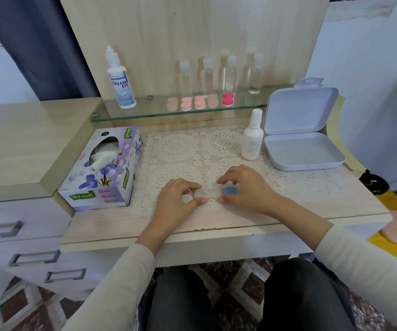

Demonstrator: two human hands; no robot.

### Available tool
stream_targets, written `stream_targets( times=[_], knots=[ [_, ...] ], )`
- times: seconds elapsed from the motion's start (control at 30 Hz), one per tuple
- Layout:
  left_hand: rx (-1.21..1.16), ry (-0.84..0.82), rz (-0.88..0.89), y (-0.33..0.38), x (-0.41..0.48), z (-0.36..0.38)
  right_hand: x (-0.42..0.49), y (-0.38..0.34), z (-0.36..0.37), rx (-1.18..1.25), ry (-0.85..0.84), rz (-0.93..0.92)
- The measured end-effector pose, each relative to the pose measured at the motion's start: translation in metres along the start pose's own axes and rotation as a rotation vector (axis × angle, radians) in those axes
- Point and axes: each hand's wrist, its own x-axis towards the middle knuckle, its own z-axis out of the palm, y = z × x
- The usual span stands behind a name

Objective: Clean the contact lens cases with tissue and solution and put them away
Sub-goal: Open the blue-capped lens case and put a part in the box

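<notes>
One lens case (208, 194) lies on the doily (180, 149) near the tabletop's (331, 201) front. The left hand (177, 201) pinches its white end, and the right hand (246, 187) pinches its blue cap (229, 190). This looks like the opening step. Next, the caps must come off, then tissue box (102, 168) and solution (252, 137).

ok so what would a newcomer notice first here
The two hands at centre on the lace mat: the left hand pinches white caps, the right hand a blue cap. Behind them, a row of pink cases sits on the glass shelf. A flowered tissue box lies left, an open white box right.
</notes>
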Motion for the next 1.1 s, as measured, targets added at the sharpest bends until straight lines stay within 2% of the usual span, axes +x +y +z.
stream_targets(
  times=[0.43,0.7,0.87,1.1],
  knots=[
    [-0.006,-0.012,-0.027,0.003,0.0,-0.001,-0.003,-0.001,0.015,0.194,0.093,0.014],
    [-0.147,0.0,-0.158,0.007,0.007,-0.008,-0.009,0.008,0.003,0.302,0.164,0.114],
    [-0.051,0.037,-0.078,0.026,0.019,-0.001,-0.016,0.025,-0.02,0.346,0.23,0.177],
    [0.041,-0.199,0.052,0.051,0.03,0.043,-0.032,0.069,-0.065,0.322,0.416,0.345]
  ],
)
